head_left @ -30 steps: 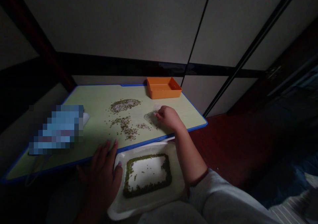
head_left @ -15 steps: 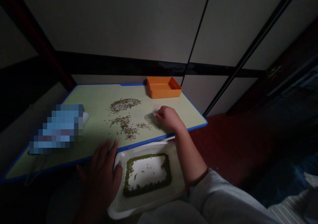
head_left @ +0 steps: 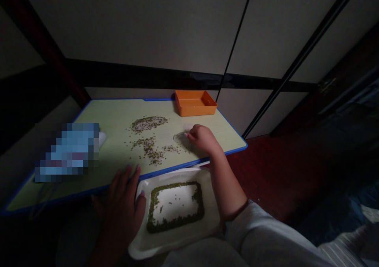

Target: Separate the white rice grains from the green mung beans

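Note:
My right hand (head_left: 203, 137) rests on the pale green table (head_left: 115, 117), its fingers curled on a small clear plastic piece (head_left: 181, 139) that lies among scattered green beans (head_left: 152, 150). A second heap of beans (head_left: 148, 123) lies farther back. My left hand (head_left: 124, 204) grips the left rim of a white tray (head_left: 177, 241) held below the table's near edge. Green beans (head_left: 154, 215) ring the tray's floor, with a few loose in its middle.
An orange square box (head_left: 194, 103) stands at the table's far edge. A blurred blue thing (head_left: 67, 151) lies on the left part of the table. The table has a blue rim. Dark red floor lies to the right. A grey wall with black rails rises behind.
My right hand has slid a little farther back on the table with the clear piece. My left hand and the tray have barely moved.

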A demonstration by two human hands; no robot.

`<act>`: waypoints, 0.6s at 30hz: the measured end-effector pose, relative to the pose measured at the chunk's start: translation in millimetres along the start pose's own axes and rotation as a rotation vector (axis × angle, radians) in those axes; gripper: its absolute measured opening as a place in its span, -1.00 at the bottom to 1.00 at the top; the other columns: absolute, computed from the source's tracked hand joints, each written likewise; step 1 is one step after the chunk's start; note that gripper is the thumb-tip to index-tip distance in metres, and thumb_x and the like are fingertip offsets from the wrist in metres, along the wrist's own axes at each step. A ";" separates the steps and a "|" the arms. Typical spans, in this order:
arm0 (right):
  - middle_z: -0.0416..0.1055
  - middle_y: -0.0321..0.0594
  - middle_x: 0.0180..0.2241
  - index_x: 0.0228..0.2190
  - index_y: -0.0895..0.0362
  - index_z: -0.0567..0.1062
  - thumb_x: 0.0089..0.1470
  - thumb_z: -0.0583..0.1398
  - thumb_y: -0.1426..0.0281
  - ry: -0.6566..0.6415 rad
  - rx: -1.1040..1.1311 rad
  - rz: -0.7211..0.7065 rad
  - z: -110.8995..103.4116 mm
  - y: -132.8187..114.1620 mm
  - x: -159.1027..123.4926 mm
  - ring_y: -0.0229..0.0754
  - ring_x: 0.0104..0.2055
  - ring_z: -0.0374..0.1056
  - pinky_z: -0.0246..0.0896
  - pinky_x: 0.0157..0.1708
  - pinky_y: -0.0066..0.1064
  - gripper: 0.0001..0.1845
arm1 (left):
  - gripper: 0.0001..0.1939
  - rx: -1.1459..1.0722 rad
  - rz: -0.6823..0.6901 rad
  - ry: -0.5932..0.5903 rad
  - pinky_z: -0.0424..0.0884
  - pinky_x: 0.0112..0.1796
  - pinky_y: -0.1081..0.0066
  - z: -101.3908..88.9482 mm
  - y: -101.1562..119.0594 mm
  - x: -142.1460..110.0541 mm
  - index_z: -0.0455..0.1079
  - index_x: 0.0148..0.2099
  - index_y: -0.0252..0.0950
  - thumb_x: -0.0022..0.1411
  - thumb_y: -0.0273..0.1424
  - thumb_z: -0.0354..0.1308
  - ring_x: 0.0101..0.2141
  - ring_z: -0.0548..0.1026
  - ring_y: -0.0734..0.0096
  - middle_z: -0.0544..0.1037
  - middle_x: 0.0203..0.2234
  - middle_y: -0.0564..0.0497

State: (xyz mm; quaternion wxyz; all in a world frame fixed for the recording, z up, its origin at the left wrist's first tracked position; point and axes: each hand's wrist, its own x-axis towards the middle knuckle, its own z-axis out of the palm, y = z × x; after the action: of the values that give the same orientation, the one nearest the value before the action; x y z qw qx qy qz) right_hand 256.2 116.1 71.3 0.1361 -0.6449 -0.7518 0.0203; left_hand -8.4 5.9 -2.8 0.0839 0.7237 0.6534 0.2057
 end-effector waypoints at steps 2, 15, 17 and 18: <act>0.56 -0.07 -0.24 -0.32 0.21 0.64 0.32 0.14 0.29 0.002 0.003 0.000 -0.1 2.8 -0.3 -0.20 -0.30 0.35 -0.01 -0.34 -0.39 -0.66 | -0.42 -0.004 -0.001 0.005 -0.17 0.26 -0.53 -0.3 0.4 0.2 0.09 0.39 -0.20 0.39 -0.25 -0.27 0.42 0.01 0.00 0.16 0.40 -0.23; 0.55 -0.10 -0.28 -0.36 0.20 0.63 0.30 0.17 0.29 -0.035 0.030 -0.051 2.9 -1.8 -0.4 -0.23 -0.33 0.32 -0.03 -0.34 -0.40 -0.69 | -0.41 0.001 -0.022 -0.019 -0.18 0.26 -0.53 -0.5 0.4 0.3 0.06 0.41 -0.18 0.39 -0.24 -0.27 0.43 -0.03 -0.03 0.12 0.42 -0.19; 0.55 -0.10 -0.28 -0.38 0.19 0.63 0.30 0.17 0.29 -0.037 0.028 -0.053 2.9 -3.3 -0.1 -0.22 -0.33 0.31 -0.03 -0.34 -0.40 -0.68 | -0.41 0.008 -0.017 -0.019 -0.18 0.26 -0.53 0.2 -0.3 0.2 0.05 0.41 -0.18 0.39 -0.24 -0.28 0.43 -0.02 -0.03 0.12 0.42 -0.19; 0.55 -0.10 -0.28 -0.38 0.19 0.63 0.30 0.17 0.29 -0.035 0.032 -0.053 2.8 -3.5 0.1 -0.22 -0.34 0.31 -0.03 -0.34 -0.39 -0.68 | -0.41 0.013 -0.013 -0.016 -0.18 0.26 -0.53 0.6 -0.6 0.1 0.04 0.41 -0.17 0.39 -0.24 -0.27 0.43 -0.02 -0.03 0.12 0.42 -0.19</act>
State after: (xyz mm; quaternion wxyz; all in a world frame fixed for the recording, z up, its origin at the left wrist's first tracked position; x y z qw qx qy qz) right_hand 252.1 115.9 69.3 0.1337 -0.6221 -0.7704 0.0401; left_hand -8.7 6.2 -3.6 0.0857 0.7215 0.6589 0.1949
